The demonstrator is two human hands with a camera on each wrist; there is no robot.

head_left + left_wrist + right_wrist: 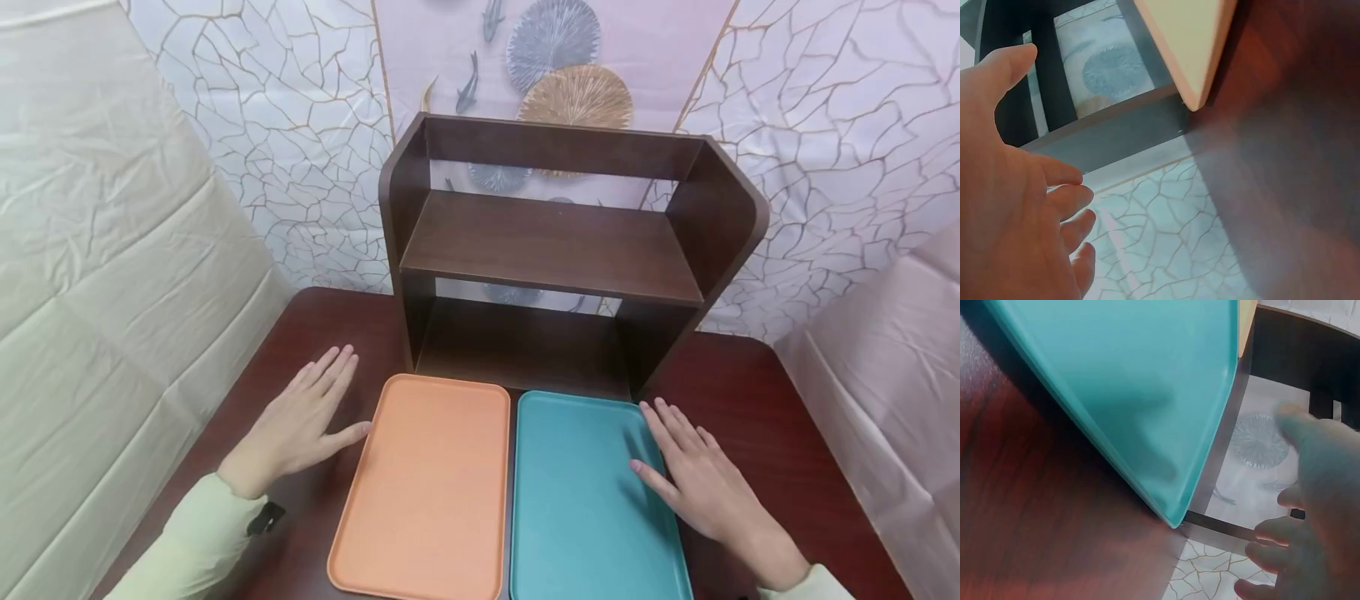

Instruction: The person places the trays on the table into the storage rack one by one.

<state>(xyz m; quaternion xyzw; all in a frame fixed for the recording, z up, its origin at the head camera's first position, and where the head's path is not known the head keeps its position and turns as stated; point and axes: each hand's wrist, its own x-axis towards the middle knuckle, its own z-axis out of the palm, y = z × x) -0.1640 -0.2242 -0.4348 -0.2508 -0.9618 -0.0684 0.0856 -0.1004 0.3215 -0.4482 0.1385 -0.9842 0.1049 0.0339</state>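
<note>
An orange tray and a teal tray lie side by side on the dark red table, both bare. To the left of the orange tray is my left hand, fingers straight and thumb pointing at the tray's edge; it holds nothing. My right hand hovers over the right edge of the teal tray, casting a shadow on it, with fingers extended and nothing in the grasp. In the left wrist view the left hand has its thumb spread; the right wrist view shows the right hand likewise.
Directly behind the trays stands a dark brown two-tier shelf with bare boards. The table shows at both sides. Pale cloth hangs at the left, and a crackle-patterned curtain covers the back.
</note>
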